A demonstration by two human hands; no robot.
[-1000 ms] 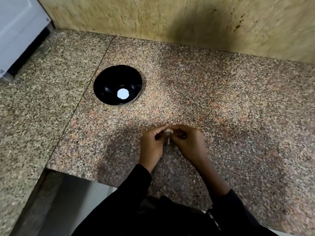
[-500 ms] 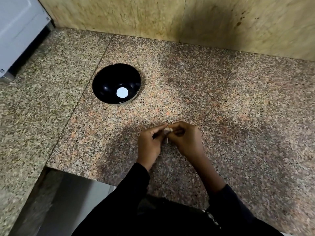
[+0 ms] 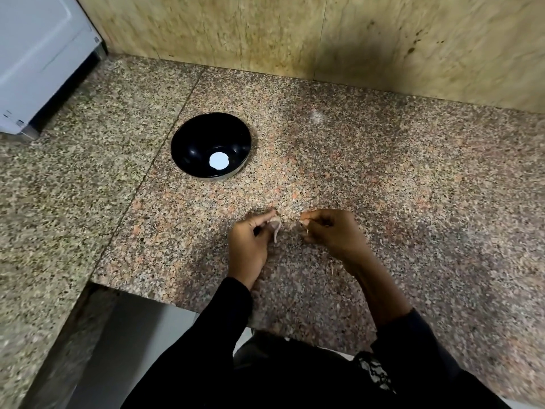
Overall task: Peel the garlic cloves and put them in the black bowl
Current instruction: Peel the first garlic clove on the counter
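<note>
Your left hand point(image 3: 250, 240) pinches the garlic clove point(image 3: 275, 224) between thumb and forefinger, a strip of loose skin hanging off it toward 6 o'clock. Your right hand point(image 3: 330, 231) sits just beside it at 3 o'clock, apart from the clove, fingers curled and pinching what looks like a small scrap of peel point(image 3: 303, 225) at the tips; too small to be sure. The black bowl point(image 3: 188, 163) lies at about 11 o'clock from the clove, well apart on the granite counter point(image 3: 383, 178), with only a white round patch point(image 3: 218, 160) at its bottom, whether label or glare you can't tell. The left hand is nearer the bowl and already has the clove, so the drop looks like its job. The clove's long axis is hidden by the fingers. Skin still attached, so peeling isn't finished.
</note>
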